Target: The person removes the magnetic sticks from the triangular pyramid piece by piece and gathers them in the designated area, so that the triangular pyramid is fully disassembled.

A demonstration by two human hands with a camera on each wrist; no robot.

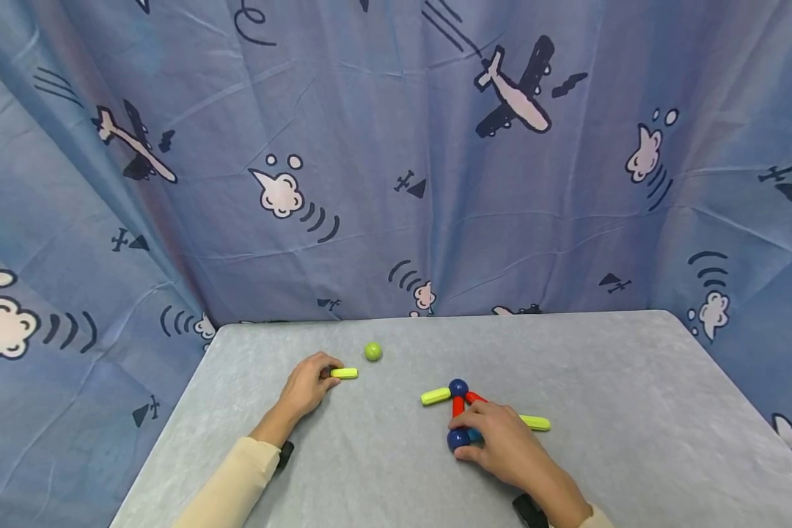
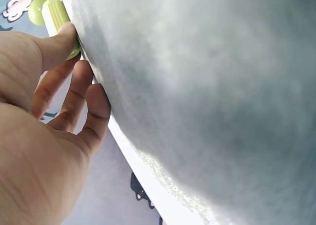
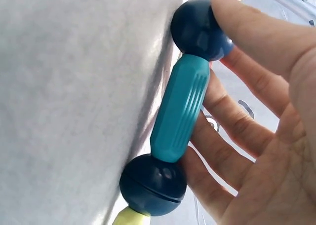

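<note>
On the gray tabletop (image 1: 647, 381), the left hand (image 1: 308, 384) pinches a yellow-green rod (image 1: 345, 373) by one end near a green ball (image 1: 372, 351), while the right hand (image 1: 501, 446) grips a dark blue ball (image 1: 458, 440) of a rod-and-ball frame (image 1: 458, 406), presumably to steady it.

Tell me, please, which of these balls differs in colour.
The green ball beyond the yellow stick the left hand pinches; the other visible balls are dark blue.

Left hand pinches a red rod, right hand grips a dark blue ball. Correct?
Not quite: the rod in the left hand is yellow, not red, as the left wrist view shows. The right hand does grip a dark blue ball.
</note>
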